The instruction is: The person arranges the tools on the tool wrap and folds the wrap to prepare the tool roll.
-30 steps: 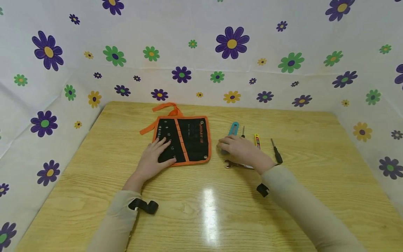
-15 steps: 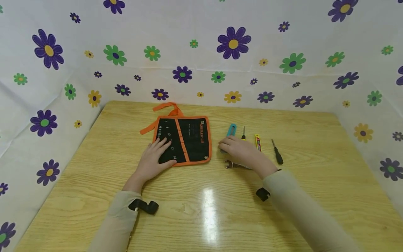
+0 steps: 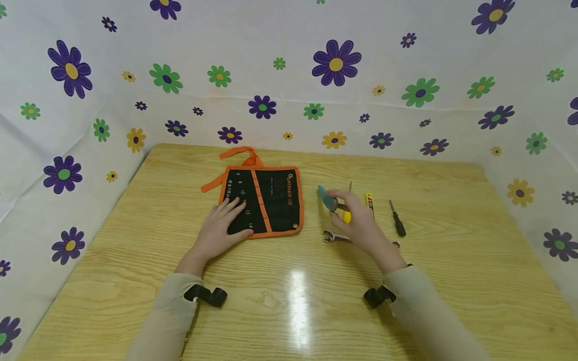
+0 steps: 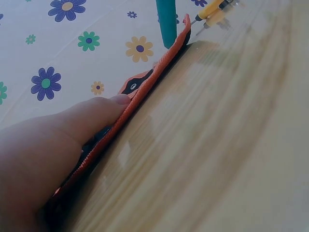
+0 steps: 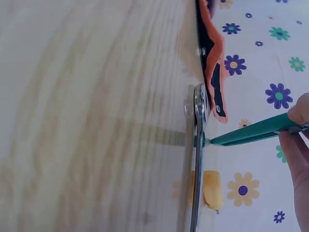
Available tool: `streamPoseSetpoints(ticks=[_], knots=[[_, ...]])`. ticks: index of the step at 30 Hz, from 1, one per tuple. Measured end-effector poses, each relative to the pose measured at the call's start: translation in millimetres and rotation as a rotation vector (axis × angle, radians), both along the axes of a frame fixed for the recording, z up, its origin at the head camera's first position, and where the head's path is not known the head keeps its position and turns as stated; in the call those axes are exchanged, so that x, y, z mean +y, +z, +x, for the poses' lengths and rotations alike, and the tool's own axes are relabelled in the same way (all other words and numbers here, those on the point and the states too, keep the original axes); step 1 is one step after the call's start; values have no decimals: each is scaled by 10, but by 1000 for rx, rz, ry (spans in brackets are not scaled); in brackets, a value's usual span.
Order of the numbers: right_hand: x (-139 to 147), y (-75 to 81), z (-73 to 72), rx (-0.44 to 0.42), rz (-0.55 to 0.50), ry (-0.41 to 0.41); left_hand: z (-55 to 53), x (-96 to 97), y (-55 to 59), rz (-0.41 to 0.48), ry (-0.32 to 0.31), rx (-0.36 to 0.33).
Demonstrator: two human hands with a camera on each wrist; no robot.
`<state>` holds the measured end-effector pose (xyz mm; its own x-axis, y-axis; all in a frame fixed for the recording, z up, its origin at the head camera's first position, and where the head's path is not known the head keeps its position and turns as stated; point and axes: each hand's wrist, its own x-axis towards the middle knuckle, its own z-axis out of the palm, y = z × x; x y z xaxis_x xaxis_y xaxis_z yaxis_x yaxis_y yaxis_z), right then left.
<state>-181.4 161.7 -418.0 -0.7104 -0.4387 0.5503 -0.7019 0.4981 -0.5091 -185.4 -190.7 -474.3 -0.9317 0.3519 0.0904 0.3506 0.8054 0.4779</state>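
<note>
My left hand lies with its fingers spread on the lower left part of a black tool pouch with orange edging and printed numbers. In the left wrist view its thumb rests along the pouch's orange edge. To the right, my right hand holds a teal utility knife between thumb and fingers. The knife is tilted, and in the right wrist view its teal end points down towards the table. Behind that hand, a yellow-handled screwdriver is partly hidden.
A combination wrench lies under the right hand, its middle hidden. Further right are a narrow yellow packet and a black-handled screwdriver. Orange ties trail behind the pouch. A flower-patterned cloth stands around the wooden table.
My right hand has picked up the teal utility knife and tilted it, drawing slightly back to the right. More of the yellow screwdriver and the wrench's far end show. The left hand has not moved.
</note>
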Motion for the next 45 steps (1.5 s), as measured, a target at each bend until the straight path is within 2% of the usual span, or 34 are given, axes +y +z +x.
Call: streamPoseSetpoints(ticks=[4, 7, 10, 13, 17, 22, 28, 31, 45], knots=[[-54, 163, 144, -172, -192, -84, 5, 3, 6, -3, 0, -3], [-94, 290, 232, -249, -283, -111, 11, 4, 3, 2, 1, 1], [-69, 258, 226, -321, -387, -110, 12, 3, -6, 8, -1, 11], [-24, 156, 183, -373, -502, -93, 9, 0, -15, 12, -2, 22], [18, 8, 118, -405, -614, -39, 2, -5, -24, 16, -2, 24], [13, -97, 79, -437, -664, 30, -1, -8, -23, 6, -2, 21], [-26, -150, 90, -569, -720, 97, 3, -5, -8, 8, -3, 13], [-47, -168, 91, -602, -720, 124, 1, -5, -5, 5, 1, 6], [-136, -230, 27, -649, -673, 121, -11, -15, -18, -11, 2, -5]])
